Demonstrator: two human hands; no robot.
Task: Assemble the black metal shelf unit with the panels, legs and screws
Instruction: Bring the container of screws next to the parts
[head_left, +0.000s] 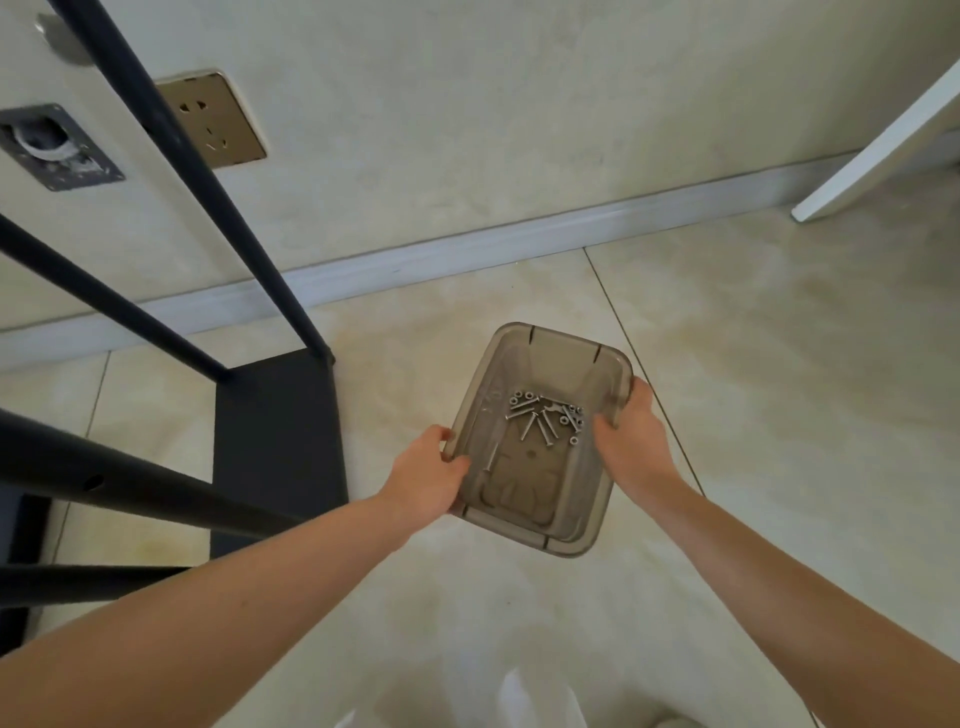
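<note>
A smoky plastic tray (582, 525) is held over the floor (779, 364) by its 2 long rims: the left hand (428, 475) and right hand (631, 436) are each curled over an edge. Loose screws (545, 415) are gathered inside. The black shelf panel (280, 447) and legs (171, 145) are just left; open tile lies right.

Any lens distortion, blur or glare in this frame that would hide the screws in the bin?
Head view: wide-angle bending bows the black legs and the baseboard; light is soft and even, without harsh shadows; no glare on the translucent bin, so the screws read fairly sharp; left hand and right hand on the bin's rim are slightly soft; the bottom edge is blurred.
</note>
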